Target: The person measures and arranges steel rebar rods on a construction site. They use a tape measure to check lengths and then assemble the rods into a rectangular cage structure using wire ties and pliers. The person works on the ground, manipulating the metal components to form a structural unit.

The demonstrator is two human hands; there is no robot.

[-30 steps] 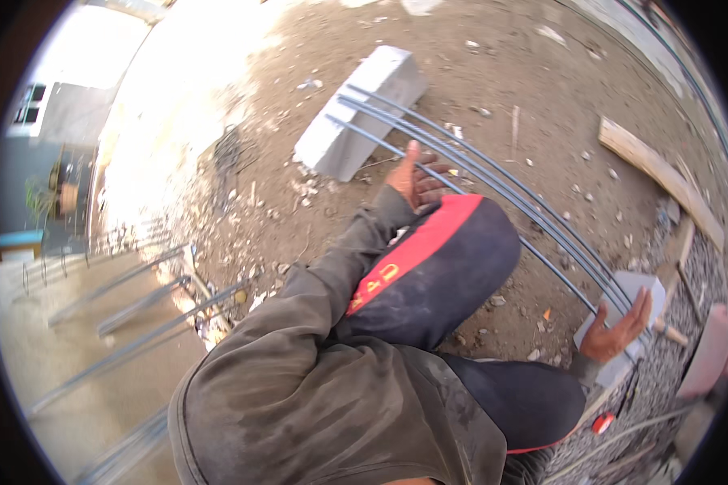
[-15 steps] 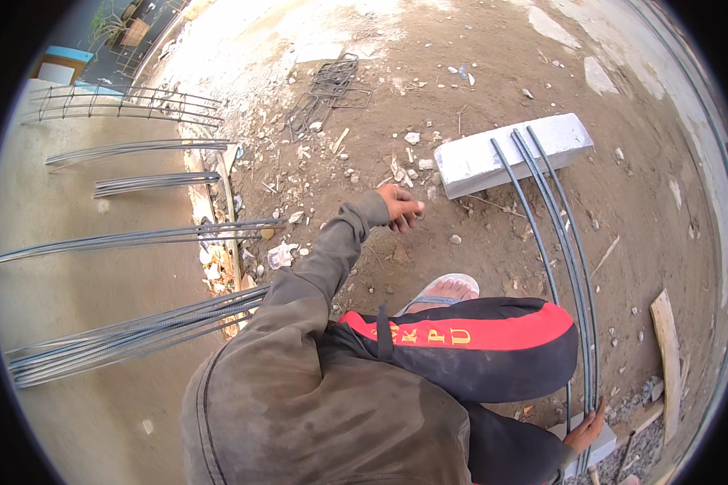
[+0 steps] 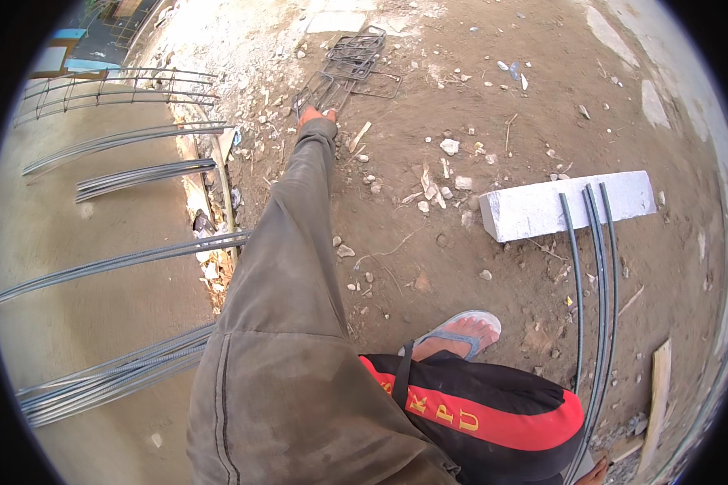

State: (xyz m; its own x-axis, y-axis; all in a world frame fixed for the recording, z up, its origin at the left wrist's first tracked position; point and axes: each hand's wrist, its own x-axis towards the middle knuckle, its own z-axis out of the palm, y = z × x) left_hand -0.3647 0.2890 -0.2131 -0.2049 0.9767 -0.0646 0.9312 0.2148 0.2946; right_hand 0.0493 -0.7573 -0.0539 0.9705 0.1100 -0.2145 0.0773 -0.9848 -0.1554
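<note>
My left arm, in a grey-brown sleeve, stretches far forward. My left hand (image 3: 316, 115) is closed at the near end of a rectangular steel stirrup (image 3: 314, 90), its fingertips partly hidden. More stirrups (image 3: 359, 50) lie overlapping in a loose pile just beyond it. At the lower right, my right hand (image 3: 595, 472) is mostly cut off by the picture's edge, beside several long steel bars (image 3: 599, 283). Whether its fingers grip the bars cannot be made out. The bars' far ends rest on a pale rectangular block (image 3: 526, 212).
Bundles of steel bars (image 3: 113, 376) lie on the concrete slab (image 3: 97, 315) at the left. A tied bar cage (image 3: 113, 85) is at its far end. Stones and scraps litter the dirt. A wooden plank (image 3: 657, 400) lies at the right. My sandalled foot (image 3: 469, 331) stands near the middle.
My left hand has moved forward and left from above bare dirt to the stirrups. The view has shifted, and my right hand is now nearly out of the picture.
</note>
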